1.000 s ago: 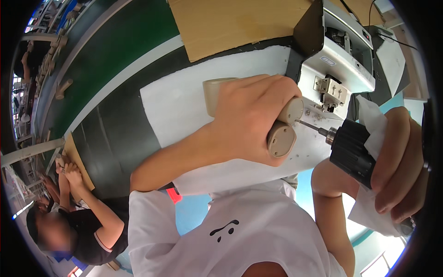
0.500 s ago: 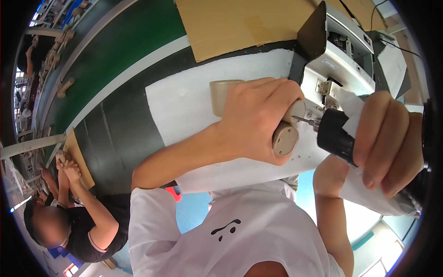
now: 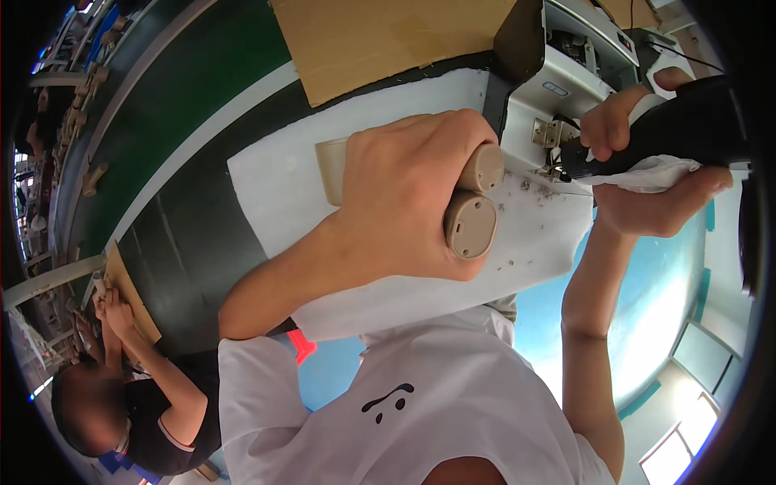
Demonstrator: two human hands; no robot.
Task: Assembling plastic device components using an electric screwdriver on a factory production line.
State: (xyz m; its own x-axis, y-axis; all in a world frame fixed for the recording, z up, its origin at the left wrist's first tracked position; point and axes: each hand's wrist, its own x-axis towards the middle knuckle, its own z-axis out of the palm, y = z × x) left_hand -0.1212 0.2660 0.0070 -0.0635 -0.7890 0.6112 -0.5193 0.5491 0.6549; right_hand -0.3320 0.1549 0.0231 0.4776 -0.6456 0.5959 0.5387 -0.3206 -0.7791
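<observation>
My left hand (image 3: 404, 190) is wrapped around beige plastic pieces. Two oval end faces (image 3: 471, 226) with small holes stick out on its right side, and a beige cup-like end (image 3: 330, 170) shows on its left. Whether these are joined into one piece is hidden by the fingers. In my right hand (image 3: 659, 212) is a black electric screwdriver (image 3: 687, 121), partly wrapped in white tissue or cloth (image 3: 659, 171). Its front end is at the small metal outlet (image 3: 551, 133) of a silver box-shaped screw feeder (image 3: 558, 89); the bit's tip is hard to make out there.
Small loose screws (image 3: 540, 192) lie on a white sheet (image 3: 271, 178) under my hands. Cardboard (image 3: 388, 40) lies at the far side, beside a green conveyor belt (image 3: 206, 73). On the left another person (image 3: 174, 388) works with both hands. A red object (image 3: 302, 347) is below the bench edge.
The screwdriver has moved away from the beige end face to the screw feeder's outlet, and my right hand has turned with it. My left hand keeps its hold on the beige pieces.
</observation>
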